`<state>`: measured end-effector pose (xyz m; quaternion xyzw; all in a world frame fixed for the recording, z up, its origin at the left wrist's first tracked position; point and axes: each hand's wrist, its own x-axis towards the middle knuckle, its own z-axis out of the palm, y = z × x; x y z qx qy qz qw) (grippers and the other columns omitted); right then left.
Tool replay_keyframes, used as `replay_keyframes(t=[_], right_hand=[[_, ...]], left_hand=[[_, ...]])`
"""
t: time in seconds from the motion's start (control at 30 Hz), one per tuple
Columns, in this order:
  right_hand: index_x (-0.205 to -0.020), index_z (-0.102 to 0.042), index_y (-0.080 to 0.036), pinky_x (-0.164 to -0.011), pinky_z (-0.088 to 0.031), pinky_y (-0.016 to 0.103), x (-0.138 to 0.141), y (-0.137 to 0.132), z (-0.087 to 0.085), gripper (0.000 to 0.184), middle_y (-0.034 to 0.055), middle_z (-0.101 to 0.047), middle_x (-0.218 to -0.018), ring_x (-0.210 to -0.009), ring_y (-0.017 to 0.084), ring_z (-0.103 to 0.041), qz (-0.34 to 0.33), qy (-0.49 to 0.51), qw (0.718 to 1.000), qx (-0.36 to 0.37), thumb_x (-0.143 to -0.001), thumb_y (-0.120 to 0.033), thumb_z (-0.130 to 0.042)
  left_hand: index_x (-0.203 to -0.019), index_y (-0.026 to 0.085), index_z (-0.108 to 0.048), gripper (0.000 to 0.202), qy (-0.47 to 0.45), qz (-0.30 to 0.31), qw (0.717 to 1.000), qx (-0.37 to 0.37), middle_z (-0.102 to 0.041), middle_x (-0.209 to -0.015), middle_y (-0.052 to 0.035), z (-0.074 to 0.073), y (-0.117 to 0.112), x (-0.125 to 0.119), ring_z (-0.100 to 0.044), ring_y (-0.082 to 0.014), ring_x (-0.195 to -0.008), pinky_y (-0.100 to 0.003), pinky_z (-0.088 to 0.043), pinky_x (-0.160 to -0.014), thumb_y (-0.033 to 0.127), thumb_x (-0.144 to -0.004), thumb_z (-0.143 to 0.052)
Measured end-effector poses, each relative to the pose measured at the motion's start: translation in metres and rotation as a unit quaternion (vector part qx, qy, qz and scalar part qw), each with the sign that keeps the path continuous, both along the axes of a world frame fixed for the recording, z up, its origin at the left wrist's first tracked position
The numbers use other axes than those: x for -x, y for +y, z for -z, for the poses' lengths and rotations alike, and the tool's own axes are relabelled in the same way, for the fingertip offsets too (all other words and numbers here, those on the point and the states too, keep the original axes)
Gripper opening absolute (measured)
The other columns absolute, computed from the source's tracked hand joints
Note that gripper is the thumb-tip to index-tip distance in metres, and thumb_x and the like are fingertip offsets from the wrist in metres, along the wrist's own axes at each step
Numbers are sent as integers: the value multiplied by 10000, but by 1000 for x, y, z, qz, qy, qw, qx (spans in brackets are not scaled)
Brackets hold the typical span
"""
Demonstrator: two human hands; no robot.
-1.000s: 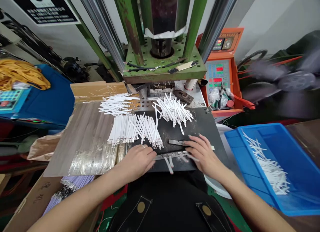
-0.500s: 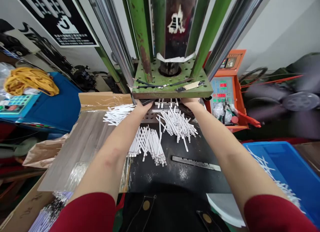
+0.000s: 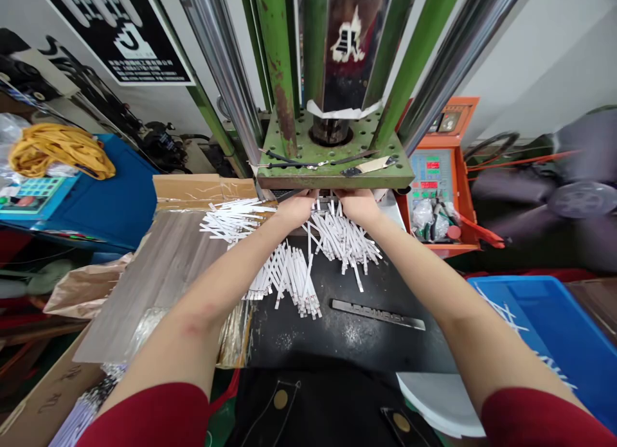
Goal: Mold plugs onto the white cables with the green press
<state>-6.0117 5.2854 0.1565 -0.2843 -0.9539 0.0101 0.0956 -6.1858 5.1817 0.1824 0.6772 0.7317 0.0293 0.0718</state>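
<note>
Both my hands reach under the green plate [image 3: 332, 175] of an upright press. My left hand [image 3: 297, 206] is just left of the middle, beside the white strips in the press; its fingertips are hidden beneath the plate. My right hand [image 3: 357, 206] is close to it on the right, its fingers also covered by the plate's edge. What either hand grips, if anything, does not show. Loose white strips [image 3: 343, 241] lie in a pile right below my hands. A second pile of strips [image 3: 292, 280] rests nearer me, and another bunch [image 3: 234, 220] lies to the left.
A slotted metal bar [image 3: 378, 314] lies on the black table [image 3: 337, 350]. On the right are an orange control box [image 3: 456, 177], a spinning fan [image 3: 583, 196] and a blue bin [image 3: 573, 331] with strips. A grey board [image 3: 159, 273] stands left, beside a blue cabinet [image 3: 91, 209].
My hands have moved inward from the two sides of the press opening and are now close together at its middle. The strip piles and the metal bar stay put.
</note>
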Motion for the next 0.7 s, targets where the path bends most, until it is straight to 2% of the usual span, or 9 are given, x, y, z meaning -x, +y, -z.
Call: replay_keyframes(t=[0.13, 0.27, 0.33, 0.4, 0.43, 0.53, 0.57, 0.63, 0.7], right_hand=[[-1461, -486, -97, -1068, -349, 642, 0, -11, -7, 560, 213, -562, -1430, -1313, 412, -484, 13, 0, 1000, -5, -921, -61, -341], [-1494, -445, -96, -1134, -315, 619, -5, -7, -30, 651, 200, -477, -1515, -1412, 393, -403, 16, -18, 997, 74, -855, 20, -404], [-1515, -400, -67, -1163, -330, 541, -31, -26, -44, 704, 207, -457, -1527, -1444, 348, -375, 17, 13, 994, 112, -819, 41, -401], [-1496, -417, -63, -1133, -407, 453, -81, -70, -51, 647, 196, -524, -1467, -1392, 279, -461, -19, 90, 981, 170, -855, 7, -360], [-1426, -516, -124, -1067, -483, 409, -112, -99, -50, 555, 144, -615, -1372, -1280, 232, -570, -74, 114, 962, 237, -904, -40, -345], [-1209, -682, -273, -802, -598, 283, -207, -190, -17, 396, 16, -762, -1038, -905, 159, -727, -256, -22, 836, 484, -982, -159, -377], [-1134, -719, -292, -723, -600, 271, -232, -214, 2, 366, 6, -776, -947, -826, 169, -738, -234, -51, 832, 501, -978, -176, -409], [-1015, -753, -271, -626, -603, 313, -261, -248, 48, 290, 49, -782, -886, -749, 232, -747, -71, -16, 894, 442, -968, -279, -467], [-953, -755, -265, -636, -616, 396, -269, -260, 92, 343, 80, -774, -835, -761, 294, -747, 73, 68, 943, 317, -970, -367, -428]], left_hand=[[-1548, 204, -376, 613, 31, -9, 999, -32, -461, -1529, -139, 3, 4, -11, -563, -314, -1269, -460, -468, -1068, 93, -946, -368], [-1543, 159, -363, 599, -22, -13, 999, -36, -446, -1533, -177, -13, -3, -17, -517, -318, -1325, -483, -421, -1104, 66, -952, -388], [-1553, 117, -317, 589, -53, -10, 998, -44, -467, -1510, -192, -28, -33, -19, -501, -285, -1344, -464, -379, -1136, 70, -968, -372], [-1542, 111, -332, 548, -88, 5, 995, -35, -564, -1418, -173, -40, -91, -21, -564, -230, -1272, -419, -397, -1122, 106, -994, -345], [-1510, 172, -407, 510, -116, 27, 993, -11, -638, -1337, -115, -43, -128, -21, -625, -190, -1176, -358, -461, -1058, 156, -1001, -388], [-1352, 315, -601, 398, -307, 152, 917, 204, -703, -1255, -31, -33, -248, -23, -684, -172, -1069, -318, -531, -951, 249, -996, -435], [-1266, 337, -665, 362, -322, 148, 897, 263, -721, -1223, -12, -23, -282, -25, -689, -184, -1077, -320, -531, -952, 257, -981, -458], [-1170, 280, -713, 335, -281, 43, 903, 321, -748, -1146, -53, 7, -328, -30, -700, -236, -1072, -351, -542, -916, 279, -976, -440], [-1080, 211, -724, 372, -205, -97, 929, 294, -754, -1061, -119, 45, -348, -36, -699, -289, -1076, -396, -540, -900, 290, -994, -371]])
